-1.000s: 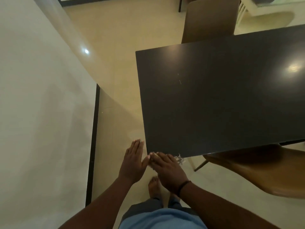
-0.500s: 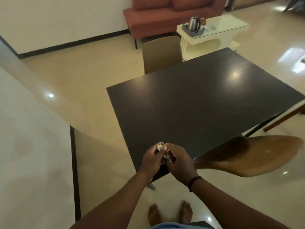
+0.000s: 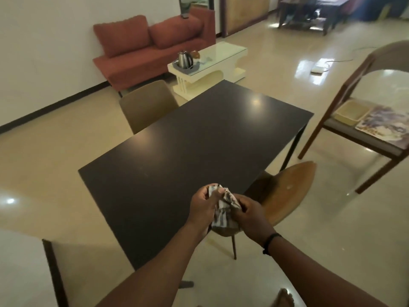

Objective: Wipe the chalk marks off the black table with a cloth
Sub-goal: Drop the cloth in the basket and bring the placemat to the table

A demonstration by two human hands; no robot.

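Your left hand and right hand meet above the near edge of the black table, both curled round the striped cloth, which is bunched between them and off the surface. A second ago your hands were flat at the table's near corner, right over the cloth, left open beside it. Half a second ago they had come together on it. Now they have lifted it clear and your view has tipped up to take in the room.

Reading: the wiping pass at that corner looks finished or paused; you appear to be regathering the cloth, either for another pass or to stop.

Hard to make out: no chalk marks show on the tabletop from here. Glare patches and the dim light could hide faint ones, so I cannot say it is clean. The near corner sits under your forearms. Your fingertips are buried in the folds. The brown chair to your right is tucked partly under the table edge.
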